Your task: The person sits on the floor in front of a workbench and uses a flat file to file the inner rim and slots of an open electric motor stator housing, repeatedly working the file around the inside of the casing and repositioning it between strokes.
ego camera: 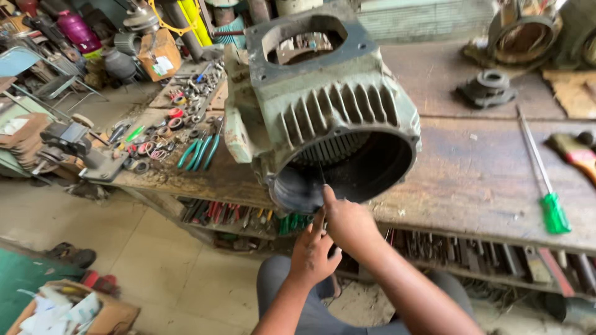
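A big grey-green finned motor housing (pixel 323 105) lies on a worn wooden bench (pixel 472 180), its round open bore facing me. My right hand (pixel 349 224) is at the bore's lower rim, its fingertips pinched on a thin dark strip (pixel 320 175) that runs up into the slotted inner wall. My left hand (pixel 312 253) sits just below and left of it, touching it, one finger raised toward the rim. Whether the left hand holds anything is hidden by the right hand.
A green-handled screwdriver (pixel 550 208) and a brush (pixel 576 154) lie on the right. Teal pliers (pixel 198 152), small parts and a vise (pixel 73 140) crowd the left end. Tools fill the shelf (pixel 484 251) under the bench. A cardboard box (pixel 74 310) stands on the floor.
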`<state>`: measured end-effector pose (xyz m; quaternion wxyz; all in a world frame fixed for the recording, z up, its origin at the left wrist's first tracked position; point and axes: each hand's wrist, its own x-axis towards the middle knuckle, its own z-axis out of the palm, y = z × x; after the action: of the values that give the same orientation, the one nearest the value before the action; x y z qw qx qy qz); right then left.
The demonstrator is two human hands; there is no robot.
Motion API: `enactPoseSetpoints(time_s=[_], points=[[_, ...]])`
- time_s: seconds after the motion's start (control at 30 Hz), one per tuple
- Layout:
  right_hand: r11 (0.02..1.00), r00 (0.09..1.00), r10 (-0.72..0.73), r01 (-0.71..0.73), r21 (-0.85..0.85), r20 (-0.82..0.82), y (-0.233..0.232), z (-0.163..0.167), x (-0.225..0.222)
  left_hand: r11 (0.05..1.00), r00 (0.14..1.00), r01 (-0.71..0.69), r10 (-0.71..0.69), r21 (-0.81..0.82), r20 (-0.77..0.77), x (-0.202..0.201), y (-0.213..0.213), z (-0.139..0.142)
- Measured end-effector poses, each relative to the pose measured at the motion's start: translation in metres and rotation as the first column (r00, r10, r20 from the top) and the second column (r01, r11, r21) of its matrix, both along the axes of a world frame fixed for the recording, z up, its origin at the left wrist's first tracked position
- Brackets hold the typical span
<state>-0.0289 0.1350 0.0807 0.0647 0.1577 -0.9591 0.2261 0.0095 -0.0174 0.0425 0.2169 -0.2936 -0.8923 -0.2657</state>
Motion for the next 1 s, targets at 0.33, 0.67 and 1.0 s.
enactPoseSetpoints(time_s=[0.33,0.67,1.0], points=[[0.998,0.994,0.001,-0.008,-0.064,-0.114,-0.003,-0.006,-0.002,1.000,1.000,0.011,-0.011,0.012,0.015,0.002,-0.001,0.006],[0.965,0.993,-0.023,-0.009,-0.262,-0.120,0.007,-0.021,0.002,1.000,1.000,0.001,-0.002,0.025,0.008,0.000,-0.010,-0.007],[0.993,0.995,-0.073,0.066,-0.094,-0.070,-0.003,-0.005,0.021,0.999,0.995,-0.029,0.033,0.043,-0.098,0.003,-0.010,-0.012]])
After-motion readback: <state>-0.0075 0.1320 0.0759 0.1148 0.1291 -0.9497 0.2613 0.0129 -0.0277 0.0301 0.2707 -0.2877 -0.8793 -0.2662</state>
